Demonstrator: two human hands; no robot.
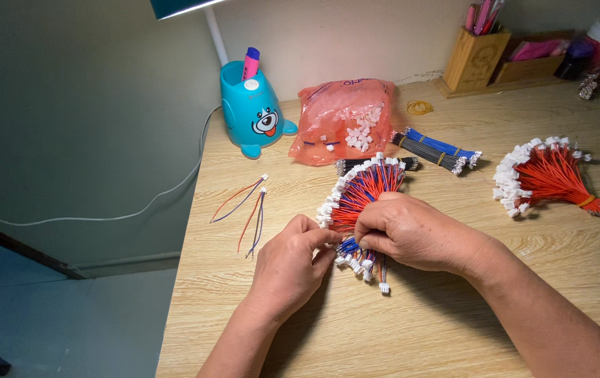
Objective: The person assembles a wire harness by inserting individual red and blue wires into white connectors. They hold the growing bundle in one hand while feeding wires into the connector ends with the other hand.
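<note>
A fanned bundle of red and blue wires (366, 189) with small white connectors lies on the wooden table (454, 315) in the middle. My right hand (412, 231) presses down on the near end of this bundle, fingers curled over the wires. My left hand (293, 262) pinches the white connector ends at the bundle's near left side, fingertips touching those of the right hand. A few connector ends (373, 269) stick out below my right hand.
Two loose wire pairs (247, 210) lie at the left edge. A teal pen holder (252, 108) and an orange bag of white connectors (345, 119) stand behind. Blue and black wire bundles (436, 148), a red wire fan (548, 178), a yellow rubber band (419, 107) and a wooden organiser (478, 56) are to the right.
</note>
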